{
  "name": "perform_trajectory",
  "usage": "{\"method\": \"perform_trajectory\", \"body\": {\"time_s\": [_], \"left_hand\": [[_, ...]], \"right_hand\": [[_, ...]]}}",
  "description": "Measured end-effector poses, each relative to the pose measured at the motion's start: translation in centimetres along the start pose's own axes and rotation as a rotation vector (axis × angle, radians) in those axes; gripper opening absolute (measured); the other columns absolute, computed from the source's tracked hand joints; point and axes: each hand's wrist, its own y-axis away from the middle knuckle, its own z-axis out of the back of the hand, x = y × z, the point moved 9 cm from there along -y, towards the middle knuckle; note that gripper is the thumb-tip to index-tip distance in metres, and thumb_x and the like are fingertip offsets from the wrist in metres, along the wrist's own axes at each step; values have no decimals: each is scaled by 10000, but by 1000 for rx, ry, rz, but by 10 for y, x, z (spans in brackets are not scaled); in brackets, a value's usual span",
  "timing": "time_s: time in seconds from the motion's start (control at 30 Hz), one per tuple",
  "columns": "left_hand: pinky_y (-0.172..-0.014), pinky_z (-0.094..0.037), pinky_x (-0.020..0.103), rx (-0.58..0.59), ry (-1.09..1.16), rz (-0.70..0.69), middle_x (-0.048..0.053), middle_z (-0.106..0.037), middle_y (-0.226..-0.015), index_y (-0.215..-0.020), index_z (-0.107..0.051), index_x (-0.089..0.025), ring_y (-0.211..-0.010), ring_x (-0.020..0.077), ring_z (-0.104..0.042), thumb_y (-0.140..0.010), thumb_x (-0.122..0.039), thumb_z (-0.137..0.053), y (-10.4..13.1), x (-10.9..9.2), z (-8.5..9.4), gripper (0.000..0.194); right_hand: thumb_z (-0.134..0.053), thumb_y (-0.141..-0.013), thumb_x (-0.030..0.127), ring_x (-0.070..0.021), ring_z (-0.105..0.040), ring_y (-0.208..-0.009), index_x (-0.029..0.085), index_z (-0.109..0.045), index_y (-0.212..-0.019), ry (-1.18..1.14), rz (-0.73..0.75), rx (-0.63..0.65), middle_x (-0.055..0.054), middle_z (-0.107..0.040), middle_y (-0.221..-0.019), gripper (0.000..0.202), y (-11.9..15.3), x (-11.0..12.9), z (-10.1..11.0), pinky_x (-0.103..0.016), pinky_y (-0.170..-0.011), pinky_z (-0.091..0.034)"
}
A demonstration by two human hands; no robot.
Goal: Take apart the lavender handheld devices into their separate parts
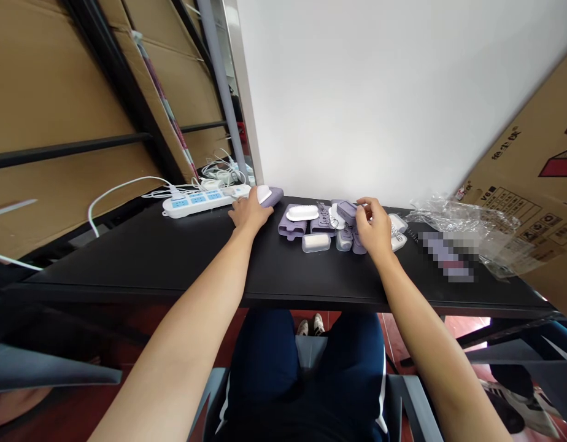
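At the back of the black desk, my left hand [249,212] grips a purple case [276,196] with a white rounded piece [264,194] on top. My right hand [374,226] has its fingers curled at a small purple box-shaped piece [347,210], over a cluster of similar parts. In that cluster are a purple sleeve [292,229], a white oval piece [302,212] lying on it, and a clear container [316,243] with a white insert. Clear and white pieces [396,232] lie just right of my right hand, which partly hides the cluster.
A white power strip [196,204] with cables stands at the left of the black desk [173,258]. Crumpled clear plastic [467,224] and a blurred-out item [447,256] lie right. A white panel [380,92] rises behind; a cardboard box [536,184] leans at the right.
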Motion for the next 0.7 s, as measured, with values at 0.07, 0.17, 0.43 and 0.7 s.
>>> {"method": "perform_trajectory", "body": {"time_s": [0.07,0.17,0.43,0.7], "left_hand": [[-1110,-438,688,-39,58,2,275,-579,-1529,-1661,-415,-267,-1432,518,-517,-847,-457,-706,1,-2,4,885],[-1088,-449,719,-121,147,-24,286,-600,-1499,-1666,-420,-238,-1415,538,-526,-839,-433,-725,3,-7,13,903],[-1243,-387,639,-453,361,-594,191,-575,-1577,-1652,-431,-233,-1446,439,-525,-853,-417,-755,43,-68,47,882],[-1215,-430,566,-580,246,-1046,178,-594,-1558,-1606,-457,-260,-1435,372,-559,-940,-497,-736,98,-110,35,760]], "right_hand": [[-524,-959,362,-212,-616,-806,244,-696,-1108,0,-2,2,-29,-698,-895,257,0,0,0,-349,-754,-434],[-523,-952,364,-213,-612,-794,241,-700,-1094,2,3,2,-28,-697,-884,257,-1,1,0,-352,-755,-434],[-545,-960,374,-209,-613,-781,250,-695,-1082,-34,-9,-19,-15,-694,-870,230,0,-1,1,-347,-740,-439],[-447,-1061,602,-218,-658,-823,256,-642,-1253,-218,-38,-86,-19,-683,-888,440,-1,-10,9,-367,-795,-499]]}}
